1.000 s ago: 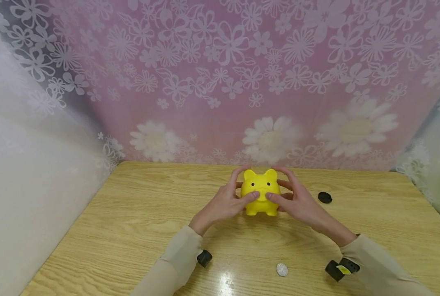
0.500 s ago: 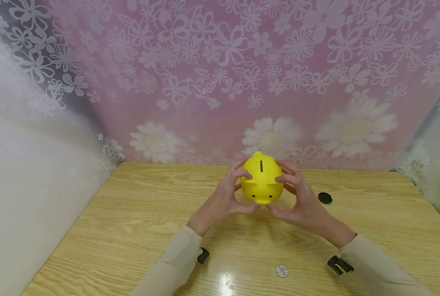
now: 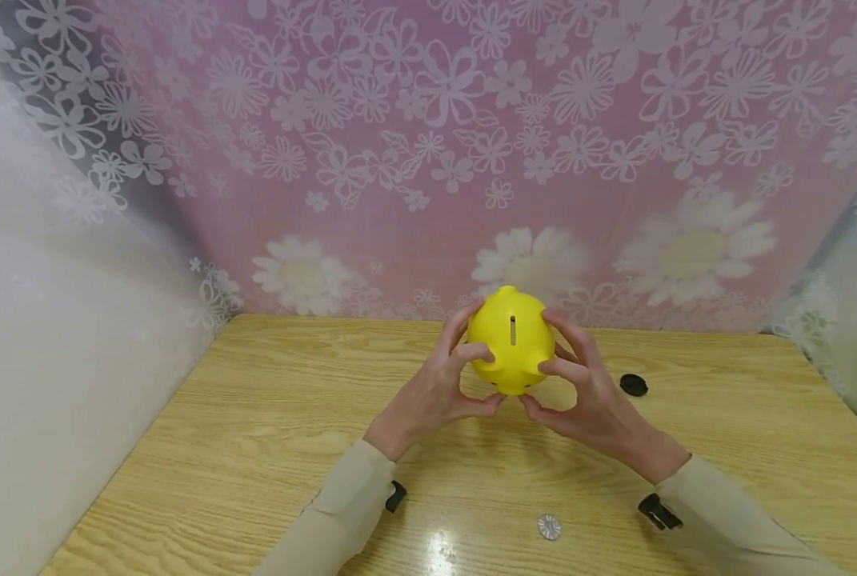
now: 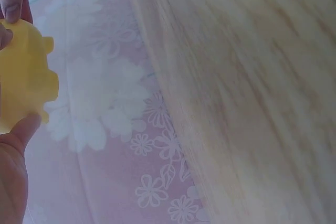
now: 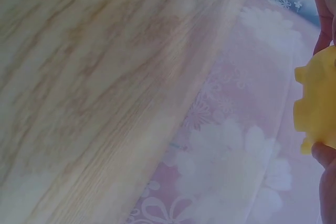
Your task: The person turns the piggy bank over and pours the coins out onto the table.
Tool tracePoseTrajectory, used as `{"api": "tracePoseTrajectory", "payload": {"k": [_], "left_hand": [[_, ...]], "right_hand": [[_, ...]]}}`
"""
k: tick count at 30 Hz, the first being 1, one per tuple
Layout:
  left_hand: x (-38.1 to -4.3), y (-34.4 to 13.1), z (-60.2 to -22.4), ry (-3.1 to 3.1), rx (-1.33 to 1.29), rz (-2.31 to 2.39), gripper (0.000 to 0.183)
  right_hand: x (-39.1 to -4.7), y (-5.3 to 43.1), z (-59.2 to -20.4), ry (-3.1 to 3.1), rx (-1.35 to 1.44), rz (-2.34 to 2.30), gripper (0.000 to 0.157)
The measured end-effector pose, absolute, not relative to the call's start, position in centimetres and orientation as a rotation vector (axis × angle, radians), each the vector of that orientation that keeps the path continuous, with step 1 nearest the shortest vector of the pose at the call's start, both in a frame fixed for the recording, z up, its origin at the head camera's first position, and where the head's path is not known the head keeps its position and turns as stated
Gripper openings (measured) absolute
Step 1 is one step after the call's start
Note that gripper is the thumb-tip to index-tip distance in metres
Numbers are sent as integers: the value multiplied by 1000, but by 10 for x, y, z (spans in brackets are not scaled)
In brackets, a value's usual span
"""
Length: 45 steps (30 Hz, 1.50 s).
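Both hands hold a yellow piggy bank (image 3: 512, 344) above the far part of the table. Its top, with a dark coin slot (image 3: 513, 330), faces the head camera, and its snout points toward the person. The left hand (image 3: 438, 380) grips its left side, thumb near the snout and fingers around the body. On the opposite side, the right hand (image 3: 590, 388) grips it the same way. Stubby feet of the piggy bank (image 4: 50, 85) stick out in the left wrist view, and the right wrist view catches part of the yellow body (image 5: 317, 98).
A silver coin (image 3: 550, 526) lies on the wooden table (image 3: 270, 448) near the front. To the right of the hands sits a round black cap (image 3: 633, 385). A pink flowered curtain (image 3: 414, 160) hangs behind the table's back edge.
The piggy bank has tipped forward in both hands: its face pointed at the camera before, and now its slotted top does. The coin and black cap have stayed put.
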<state>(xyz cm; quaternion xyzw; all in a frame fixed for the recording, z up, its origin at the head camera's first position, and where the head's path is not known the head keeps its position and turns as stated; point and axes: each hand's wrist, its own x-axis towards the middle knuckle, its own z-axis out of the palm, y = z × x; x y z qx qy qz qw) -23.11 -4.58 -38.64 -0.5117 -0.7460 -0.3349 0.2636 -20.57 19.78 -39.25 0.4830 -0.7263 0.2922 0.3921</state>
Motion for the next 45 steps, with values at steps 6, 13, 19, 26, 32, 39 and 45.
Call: {"api": "tracePoseTrajectory", "payload": {"k": [6,13,19,26,32,39,45], "left_hand": [[-231,-46,-387,-2017,-1376,-896,67],[-231,-46,-387,-2017,-1371,-891,68],[-231,-47,-388,-2028,-1360,-885,69],[-231,-47,-390,-2059,-1334,-898,73],[-228,-50,-390,-2143,-1284,-972,83],[-228,-48,-386,-2370,-1097,-1241,81],[-225,-43,-385,-2571,-888,-1447,70]], "right_hand": [[-205,198,-394,-1851,1217,733,40],[-204,199,-394,-1868,1210,738,41],[-204,199,-393,-1882,1202,725,44],[-204,201,-394,-1904,1176,730,53],[-203,200,-394,-1948,1130,862,68],[-196,194,-389,-2173,857,1126,79],[-191,188,-380,-2512,533,1388,71]]}}
